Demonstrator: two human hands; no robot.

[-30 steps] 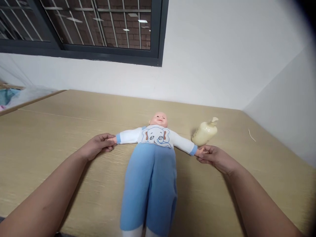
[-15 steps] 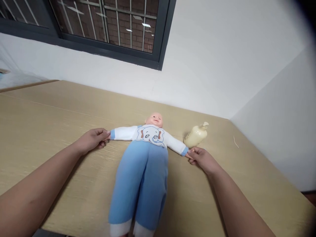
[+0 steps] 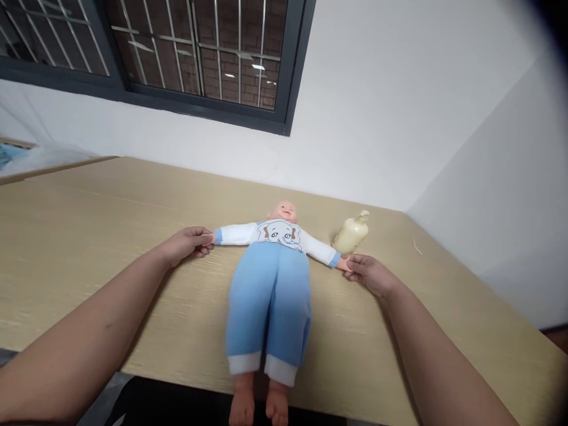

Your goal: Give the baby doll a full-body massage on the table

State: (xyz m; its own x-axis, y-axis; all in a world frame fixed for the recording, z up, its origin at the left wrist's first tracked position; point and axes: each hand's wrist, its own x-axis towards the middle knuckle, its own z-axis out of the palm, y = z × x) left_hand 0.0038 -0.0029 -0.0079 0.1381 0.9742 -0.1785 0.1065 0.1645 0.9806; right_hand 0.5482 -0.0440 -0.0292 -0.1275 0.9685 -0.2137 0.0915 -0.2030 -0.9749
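Note:
A baby doll [image 3: 273, 284] lies on its back on the wooden table [image 3: 177, 319], its head toward the wall and its bare feet past the front edge. It wears blue trousers and a white top with an elephant print. Both its arms are stretched out sideways. My left hand [image 3: 190, 244] pinches the doll's hand on the left side, just beyond the blue cuff. On the other side my right hand [image 3: 369, 273] is closed on the doll's other hand. A cream pump bottle [image 3: 350, 235] leans close behind my right hand.
A thin pale strip [image 3: 417, 247] lies on the table at the right. Behind the table rises a white wall [image 3: 364, 118] with a dark-framed barred window [image 3: 199, 59]. Clear plastic wrapping [image 3: 53, 158] sits at the far left.
The view has shifted, so the doll's feet and the table's front edge now show. Both hands keep hold of the doll's hands, with its arms still spread.

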